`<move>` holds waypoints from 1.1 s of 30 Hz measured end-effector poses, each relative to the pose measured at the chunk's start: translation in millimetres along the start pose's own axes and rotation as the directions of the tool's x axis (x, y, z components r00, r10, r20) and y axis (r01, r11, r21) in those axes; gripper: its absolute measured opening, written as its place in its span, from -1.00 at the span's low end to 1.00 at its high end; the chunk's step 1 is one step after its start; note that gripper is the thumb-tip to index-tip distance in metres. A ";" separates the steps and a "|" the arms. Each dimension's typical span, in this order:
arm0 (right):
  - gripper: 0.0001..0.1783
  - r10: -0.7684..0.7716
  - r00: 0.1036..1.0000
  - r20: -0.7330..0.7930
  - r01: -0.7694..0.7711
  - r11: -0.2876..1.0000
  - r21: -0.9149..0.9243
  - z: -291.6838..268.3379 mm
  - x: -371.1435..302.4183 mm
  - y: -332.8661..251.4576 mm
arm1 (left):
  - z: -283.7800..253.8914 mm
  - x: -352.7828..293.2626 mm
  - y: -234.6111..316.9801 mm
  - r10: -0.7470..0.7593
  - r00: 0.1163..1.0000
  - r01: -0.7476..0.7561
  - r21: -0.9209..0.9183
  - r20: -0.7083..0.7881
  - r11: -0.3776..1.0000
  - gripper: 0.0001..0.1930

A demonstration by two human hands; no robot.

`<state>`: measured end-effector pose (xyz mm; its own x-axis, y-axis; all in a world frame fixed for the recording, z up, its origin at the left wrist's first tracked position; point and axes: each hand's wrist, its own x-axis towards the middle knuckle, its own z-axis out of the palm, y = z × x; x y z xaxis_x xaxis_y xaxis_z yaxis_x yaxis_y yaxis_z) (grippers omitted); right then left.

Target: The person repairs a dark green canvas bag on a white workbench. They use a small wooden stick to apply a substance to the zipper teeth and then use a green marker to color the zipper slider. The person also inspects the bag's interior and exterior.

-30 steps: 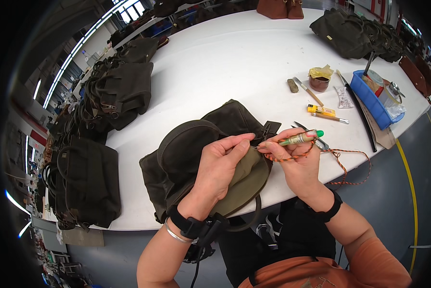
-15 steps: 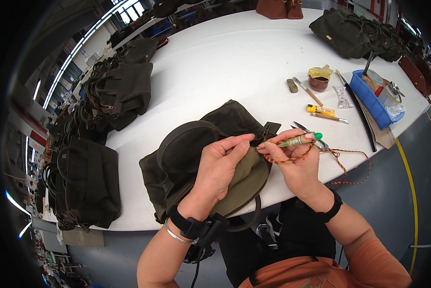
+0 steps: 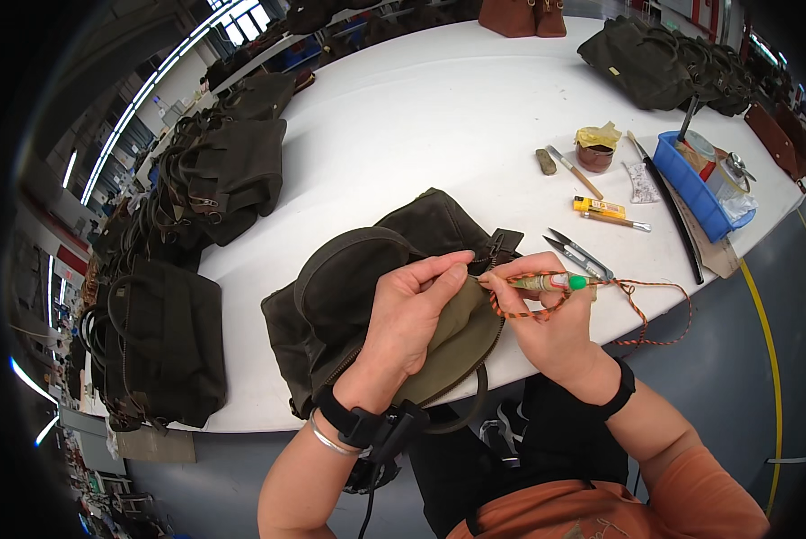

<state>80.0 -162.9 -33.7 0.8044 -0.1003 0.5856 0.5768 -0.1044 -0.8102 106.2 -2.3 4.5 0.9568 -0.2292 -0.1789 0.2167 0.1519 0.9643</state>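
Both hands busy at the dark olive bag point(image 3: 376, 296) on the table point(image 3: 439, 117) edge: left hand point(image 3: 412, 314) pinching the flap by the zipper, right hand point(image 3: 547, 314) gripping a green-capped tube point(image 3: 554, 282) with orange cord point(image 3: 641, 310) looped round. Looks mid-job, cord end trailing loose off the edge.

White bench point(image 3: 439, 108): thread snips point(image 3: 578, 254) nr front edge, yellow glue tube point(image 3: 599, 207) w/ pen beside it, small brown jar point(image 3: 593, 157), brush point(image 3: 574, 172), blue tray point(image 3: 698, 187) at right w/ odds inside. Dark bags piled far left point(image 3: 228, 175), more at back right point(image 3: 655, 58); tan bag point(image 3: 522, 15) at top.
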 end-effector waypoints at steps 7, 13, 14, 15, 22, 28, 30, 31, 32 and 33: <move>-0.82 -0.138 0.990 0.041 0.143 0.976 -0.164 0.1 -0.8 -2.0 | 0.7 0.8 -3.7 0.050 0.997 -0.051 -0.020 -0.057 0.999 -0.73; -0.67 -0.190 0.979 0.070 0.202 0.944 -0.262 2.9 -4.8 -1.2 | 1.1 0.9 -7.8 0.101 0.992 -0.100 0.009 -0.079 0.995 -0.73; -0.65 -0.204 0.976 0.076 0.217 0.932 -0.290 3.1 -4.9 -0.7 | 1.6 0.9 -7.7 0.106 0.991 -0.105 0.009 -0.081 0.994 -0.73; -0.64 -0.221 0.972 0.080 0.235 0.923 -0.304 3.3 -4.7 -0.7 | 1.7 0.9 -7.5 0.110 0.990 -0.110 0.009 -0.084 0.994 -0.73; -0.63 -0.297 0.949 0.103 0.314 0.881 -0.354 2.9 -3.9 1.0 | 0.2 2.9 -10.2 0.132 0.988 -0.129 0.045 -0.074 0.991 -0.73; -0.81 0.020 1.000 -0.006 -0.020 0.999 0.036 0.2 -7.3 7.4 | -1.6 1.5 -6.9 0.076 0.996 -0.076 -0.009 -0.043 0.997 -0.72; -0.89 0.065 0.996 -0.059 -0.055 0.987 0.151 1.5 -6.2 6.2 | 0.0 1.1 -5.4 0.052 0.998 -0.053 -0.017 -0.032 0.998 -0.71; -0.89 0.090 0.995 -0.048 -0.082 0.984 0.161 0.6 -6.5 5.6 | 0.3 0.8 -5.3 0.046 0.998 -0.047 -0.023 -0.032 0.999 -0.70; -0.88 0.116 0.993 -0.037 -0.108 0.979 0.171 -0.5 -6.9 5.3 | 0.2 0.4 -5.1 0.040 0.999 -0.041 -0.030 -0.033 0.999 -0.70; -0.88 0.140 0.990 -0.025 -0.133 0.975 0.180 -1.3 -6.8 5.1 | 0.0 0.4 -5.0 0.034 0.999 -0.035 -0.037 -0.034 0.999 -0.70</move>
<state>77.2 -164.0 -41.8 0.8734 -0.1382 0.4669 0.4806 0.0899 -0.8723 105.5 -3.2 -0.4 0.9695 -0.1916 -0.1525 0.1899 0.1950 0.9622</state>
